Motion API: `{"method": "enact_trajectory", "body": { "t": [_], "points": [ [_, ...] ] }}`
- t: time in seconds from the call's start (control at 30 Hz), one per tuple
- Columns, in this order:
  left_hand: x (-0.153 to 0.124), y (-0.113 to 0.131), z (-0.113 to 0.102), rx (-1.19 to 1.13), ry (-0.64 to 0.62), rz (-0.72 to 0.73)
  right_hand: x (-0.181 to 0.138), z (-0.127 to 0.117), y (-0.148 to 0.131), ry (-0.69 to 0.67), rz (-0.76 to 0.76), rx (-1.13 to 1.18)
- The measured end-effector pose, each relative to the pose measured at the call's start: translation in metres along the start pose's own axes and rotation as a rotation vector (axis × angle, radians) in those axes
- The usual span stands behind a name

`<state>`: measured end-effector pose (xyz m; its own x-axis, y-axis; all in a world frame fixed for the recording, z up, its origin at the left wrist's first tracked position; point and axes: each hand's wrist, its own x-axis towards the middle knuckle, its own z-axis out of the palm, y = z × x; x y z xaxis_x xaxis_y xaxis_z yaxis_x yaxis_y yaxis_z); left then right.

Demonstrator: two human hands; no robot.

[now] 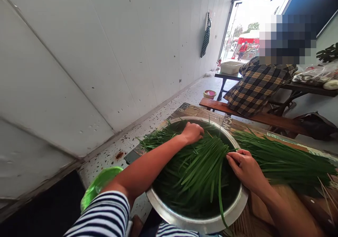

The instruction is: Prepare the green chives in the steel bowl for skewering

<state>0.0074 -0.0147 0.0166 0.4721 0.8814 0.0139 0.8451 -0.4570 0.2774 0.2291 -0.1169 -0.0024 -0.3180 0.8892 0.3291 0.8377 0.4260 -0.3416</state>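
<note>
A large metal bowl (239, 203) sits low in front of me, filled with long flat green leaves (200, 166). My left hand (192, 132) reaches across the bowl's far side, fingers curled down onto the leaves. My right hand (244, 165) rests at the bowl's right rim, its fingertips pinched on a few leaf ends. A second pile of the same green leaves (285, 158) lies to the right on a brown mat (290, 198).
A white wall (92, 54) runs along the left above a speckled floor (148, 131). A green plastic thing (99, 186) lies at lower left. Beyond, a person in a plaid shirt (257, 85) sits on a wooden bench (253, 115) at a dark table (308, 88).
</note>
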Motion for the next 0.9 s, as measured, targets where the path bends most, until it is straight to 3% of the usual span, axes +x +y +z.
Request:
{"method": "enact_trajectory", "body": {
  "t": [0.2, 0.4, 0.67, 0.9],
  "points": [
    [-0.001, -0.002, -0.007, -0.233, 0.085, -0.126, 0.0, 0.001, 0.0, 0.001, -0.007, 0.003],
    [0.003, -0.004, 0.005, -0.481, 0.103, -0.213, 0.0, 0.001, 0.001, 0.001, -0.009, 0.004],
    [0.003, 0.002, 0.013, -0.552, 0.206, -0.245, 0.0, 0.001, 0.0, -0.003, -0.003, 0.009],
    [0.002, 0.003, 0.01, -0.567, 0.215, -0.232, -0.001, 0.001, 0.001, 0.021, -0.028, 0.013]
  ]
}}
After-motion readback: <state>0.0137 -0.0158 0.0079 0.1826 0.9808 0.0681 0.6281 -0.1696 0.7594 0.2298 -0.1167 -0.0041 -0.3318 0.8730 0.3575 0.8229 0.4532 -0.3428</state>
